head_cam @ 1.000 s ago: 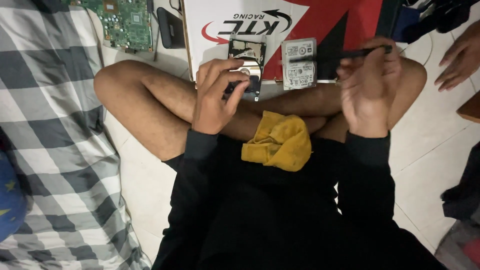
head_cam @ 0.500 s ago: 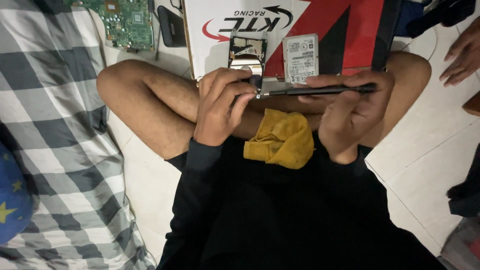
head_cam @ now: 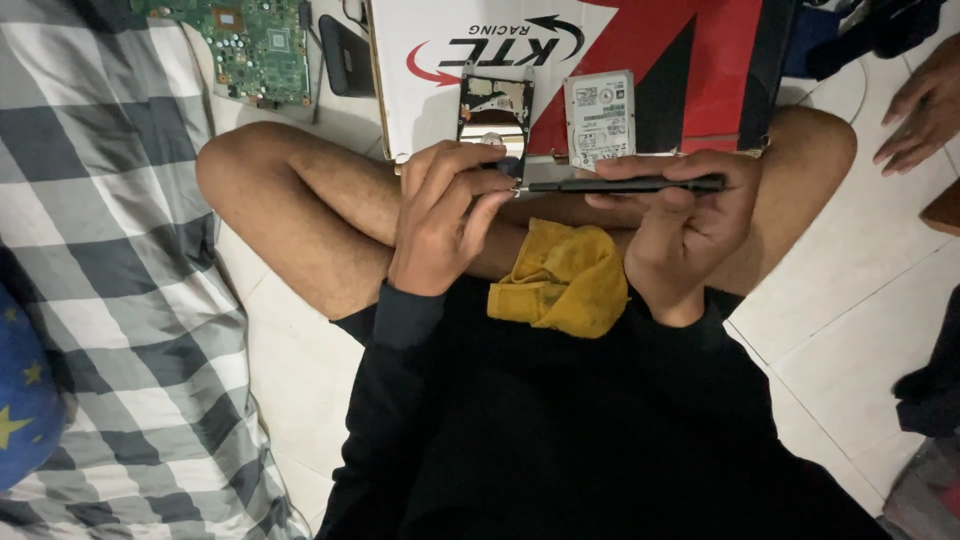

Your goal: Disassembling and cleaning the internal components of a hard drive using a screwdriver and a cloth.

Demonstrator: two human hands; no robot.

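My right hand [head_cam: 690, 225] grips a thin black screwdriver [head_cam: 625, 185] held level, its tip pointing left. My left hand [head_cam: 445, 215] pinches at that tip with thumb and fingers; whatever small part it holds is too small to make out. I sit cross-legged, and both hands hover above my shins. Just beyond them an opened hard drive [head_cam: 494, 108] and a closed silver hard drive [head_cam: 600, 118] lie on a red, white and black cardboard box [head_cam: 690, 60]. A crumpled yellow cloth [head_cam: 560, 280] rests in my lap.
A green circuit board [head_cam: 250, 45] and a dark flat device [head_cam: 345, 55] lie on the white tiled floor at the upper left. A grey checked blanket [head_cam: 100, 250] covers the left side. Another person's hand [head_cam: 925, 105] rests on the floor at the right edge.
My right hand turned the screwdriver from pointing away to lying level, tip toward my left hand. My left hand let go of the drive part it held and moved to the tip.
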